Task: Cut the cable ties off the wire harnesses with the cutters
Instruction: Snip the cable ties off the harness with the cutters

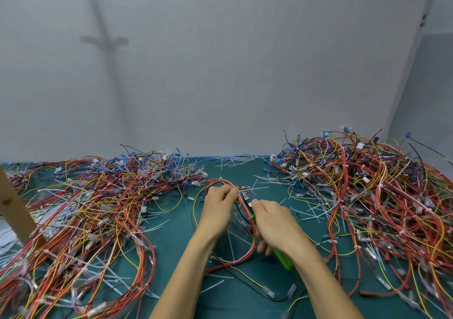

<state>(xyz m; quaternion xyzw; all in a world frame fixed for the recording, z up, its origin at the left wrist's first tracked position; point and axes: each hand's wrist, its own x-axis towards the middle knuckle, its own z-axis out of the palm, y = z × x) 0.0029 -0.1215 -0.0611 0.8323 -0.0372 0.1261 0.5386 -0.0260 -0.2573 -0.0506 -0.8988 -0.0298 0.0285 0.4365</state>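
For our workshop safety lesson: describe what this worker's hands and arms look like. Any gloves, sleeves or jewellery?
No gloves: the left hand and right hand are bare. Both forearms are bare to the picture's lower edge, with no sleeve in view. No ring, watch or bracelet shows.

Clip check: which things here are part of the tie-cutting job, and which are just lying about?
In the job:
left hand, holding the harness
right hand, gripping the green cutters
left pile and right pile of harnesses

Lying about:
loose cut ties
wooden post
green mat
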